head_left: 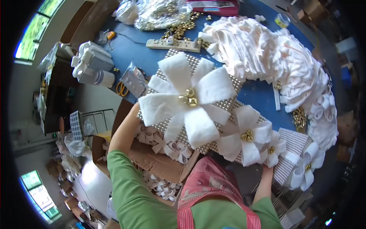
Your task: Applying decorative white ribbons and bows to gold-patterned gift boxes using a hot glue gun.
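A row of white felt flowers with gold bell centres is spread diagonally across the view, its long axis running from upper left to lower right, between the two arms. The large flower (188,97), on its silver-studded panel (225,104), is placed at the upper-left end, over the near edge of the blue table (259,95); it is overlapped with the middle flower (247,135), which is followed by the small flower (271,150).

The large flower is reached most nearly by the left hand (136,110), set at the panel's left edge, with the bloom lying to its right. The small flower is bordered from below by the right hand (268,170), and the large one lies up and to the left of it. The fingers of both hands are mostly hidden behind felt and panel, so how far they are opened, or whether anything is gripped, cannot be told. Beyond the right hand, another flower (308,166) is seen on a studded panel; whether it is joined to the row cannot be made out.
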`<state>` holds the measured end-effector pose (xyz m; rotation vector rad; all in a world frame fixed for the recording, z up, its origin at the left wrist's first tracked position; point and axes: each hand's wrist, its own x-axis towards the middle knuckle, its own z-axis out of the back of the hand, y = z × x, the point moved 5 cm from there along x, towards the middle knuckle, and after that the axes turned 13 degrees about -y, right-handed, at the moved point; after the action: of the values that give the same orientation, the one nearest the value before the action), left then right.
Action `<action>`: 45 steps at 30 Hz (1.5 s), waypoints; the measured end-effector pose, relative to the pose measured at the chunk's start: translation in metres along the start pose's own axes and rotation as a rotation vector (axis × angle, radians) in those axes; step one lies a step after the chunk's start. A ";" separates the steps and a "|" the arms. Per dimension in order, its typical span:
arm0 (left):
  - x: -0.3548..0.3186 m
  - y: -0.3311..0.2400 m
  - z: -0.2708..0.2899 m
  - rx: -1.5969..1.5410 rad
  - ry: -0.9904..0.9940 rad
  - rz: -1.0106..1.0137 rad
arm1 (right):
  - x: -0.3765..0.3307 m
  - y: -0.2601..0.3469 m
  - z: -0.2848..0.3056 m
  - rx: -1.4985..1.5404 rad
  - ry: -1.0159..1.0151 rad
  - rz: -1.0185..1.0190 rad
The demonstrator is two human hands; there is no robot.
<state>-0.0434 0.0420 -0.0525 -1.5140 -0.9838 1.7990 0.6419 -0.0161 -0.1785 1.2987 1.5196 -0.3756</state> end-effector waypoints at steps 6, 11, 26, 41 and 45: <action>-0.066 0.044 0.031 -0.098 -0.159 -0.018 | 0.025 -0.017 -0.073 -0.153 0.093 -0.076; -0.138 0.078 0.052 -0.159 -0.296 -0.034 | 0.031 -0.049 -0.123 -0.271 0.178 -0.154; -0.544 0.242 -0.036 -0.465 -0.899 -0.082 | -0.079 -0.174 -0.176 -0.814 0.534 -0.469; -0.982 0.365 -0.417 -0.785 -1.756 -0.127 | -0.368 -0.360 -0.021 -1.485 1.013 -0.954; -1.013 0.383 -0.498 -0.849 -1.886 -0.141 | -0.407 -0.379 0.023 -1.606 1.092 -1.017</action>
<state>0.6416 -0.9127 0.1474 0.6217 -2.7070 2.5244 0.2705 -0.3839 0.0126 -0.7824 2.3166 0.9968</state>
